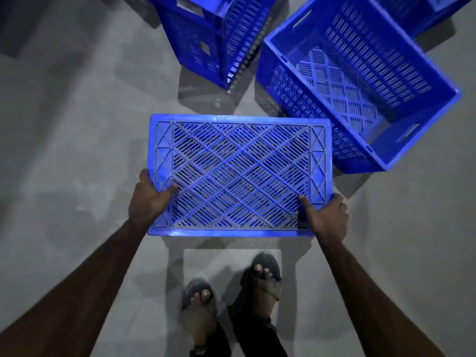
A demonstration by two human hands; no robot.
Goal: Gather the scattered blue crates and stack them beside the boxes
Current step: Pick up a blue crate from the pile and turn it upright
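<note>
An upside-down blue crate [239, 173] fills the middle of the head view, its slatted diamond-pattern base facing up. My left hand [149, 199] grips its near left edge, thumb on the base. My right hand [325, 215] grips its near right corner, thumb on the base too. An upright, empty blue crate [360, 81] stands on the floor at the upper right, just beyond the held one. Another blue crate [216, 37] stands on its side at the top centre. A further blue crate [427, 11] shows at the top right corner.
The grey concrete floor [77, 150] stretches open on the left and lower right. My two sandalled feet [231, 287] stand just below the held crate. A dark shape sits at the top left corner.
</note>
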